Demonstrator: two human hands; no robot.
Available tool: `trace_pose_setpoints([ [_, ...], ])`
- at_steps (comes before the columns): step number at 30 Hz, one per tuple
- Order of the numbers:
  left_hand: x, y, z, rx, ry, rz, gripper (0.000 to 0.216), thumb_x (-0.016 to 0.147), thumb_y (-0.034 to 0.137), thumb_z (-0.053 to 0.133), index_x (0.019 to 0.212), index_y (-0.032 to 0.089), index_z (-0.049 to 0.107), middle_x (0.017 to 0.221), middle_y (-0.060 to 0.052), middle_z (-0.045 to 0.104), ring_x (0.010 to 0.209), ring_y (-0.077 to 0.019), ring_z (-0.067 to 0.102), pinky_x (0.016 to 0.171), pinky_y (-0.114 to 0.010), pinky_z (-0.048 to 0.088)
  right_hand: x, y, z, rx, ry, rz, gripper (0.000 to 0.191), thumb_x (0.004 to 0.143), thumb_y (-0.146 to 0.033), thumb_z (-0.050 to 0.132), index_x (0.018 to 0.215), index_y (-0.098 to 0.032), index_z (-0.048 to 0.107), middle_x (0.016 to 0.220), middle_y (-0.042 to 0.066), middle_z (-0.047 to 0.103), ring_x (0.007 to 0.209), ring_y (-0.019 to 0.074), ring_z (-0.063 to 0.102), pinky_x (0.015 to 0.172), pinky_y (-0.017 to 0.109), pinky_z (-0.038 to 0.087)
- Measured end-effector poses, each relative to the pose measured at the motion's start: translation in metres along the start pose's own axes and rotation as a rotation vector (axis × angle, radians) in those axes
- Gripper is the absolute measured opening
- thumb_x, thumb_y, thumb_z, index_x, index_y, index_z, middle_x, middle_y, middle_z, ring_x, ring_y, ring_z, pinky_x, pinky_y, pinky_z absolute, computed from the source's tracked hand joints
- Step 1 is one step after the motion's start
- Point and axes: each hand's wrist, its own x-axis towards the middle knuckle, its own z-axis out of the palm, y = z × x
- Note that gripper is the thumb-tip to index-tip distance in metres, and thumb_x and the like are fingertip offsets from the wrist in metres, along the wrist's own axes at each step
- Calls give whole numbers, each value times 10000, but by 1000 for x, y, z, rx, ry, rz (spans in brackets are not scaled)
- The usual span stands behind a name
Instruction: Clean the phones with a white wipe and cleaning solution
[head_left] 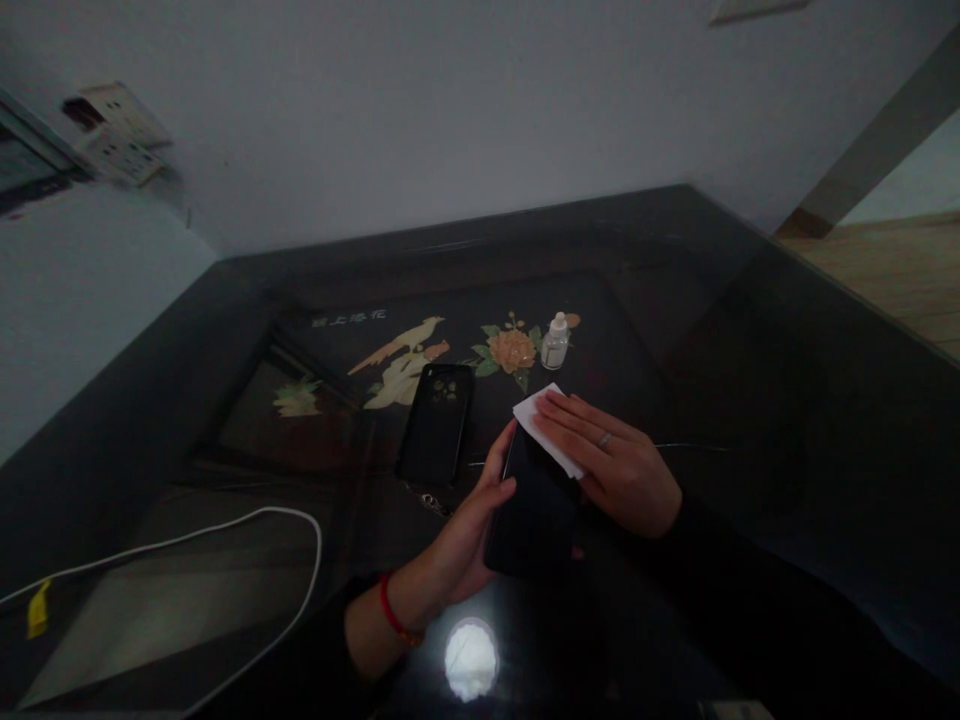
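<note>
My left hand (472,535) grips a dark smartphone (531,520) by its sides, thumb along the left edge. A folded white tissue (551,432) lies against the phone's upper end. Over it, my right hand (622,465) presses the tissue with its fingers laid together, a ring on one of them. Left of the phone, a black phone case (435,425) rests on the table, with a small chain strap (433,503) at its lower end. Beyond my hands a small clear bottle (555,343) with a white cap stands upright.
The dark glossy table (652,270) has a printed bird and flower picture (512,352). A white cable (225,522) with a yellow tag (37,610) curves over the left side. Power sockets (124,135) are at the wall on the left. A round light reflection shows near the front.
</note>
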Motion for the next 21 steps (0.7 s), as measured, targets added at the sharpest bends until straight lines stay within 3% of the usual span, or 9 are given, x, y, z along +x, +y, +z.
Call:
trace_pose_setpoints([
  [5,-1,0,-2,25,-12,-18,682,843,334,601,1431,491,295,1562,-3,232,1222,-334,448,897,-649,452,0,2,-1,66,16,-2,471,884,-47,451,1346,-118,510,1339,154,576,1369,261,394,1063,478,468],
  [9,-2,0,-1,27,-51,-37,732,851,373,589,1460,493,200,1522,-46,306,1170,-337,512,881,-656,455,-1,5,-3,101,11,-2,481,874,-54,467,1345,-139,515,1338,134,582,1401,276,332,1065,512,451],
  [16,-2,1,1,16,-66,-41,725,865,351,566,1467,478,183,1500,-67,345,1170,-362,531,879,-670,444,-1,6,-3,53,8,-62,477,900,-58,423,1370,-126,471,1309,153,601,1319,242,466,1053,489,465],
  [21,-2,2,2,8,-100,-61,752,851,386,585,1465,487,163,1492,-75,369,1190,-401,527,885,-659,440,1,7,-6,42,34,-54,433,897,-36,422,1310,-102,532,1272,166,625,1289,232,501,1028,426,508],
])
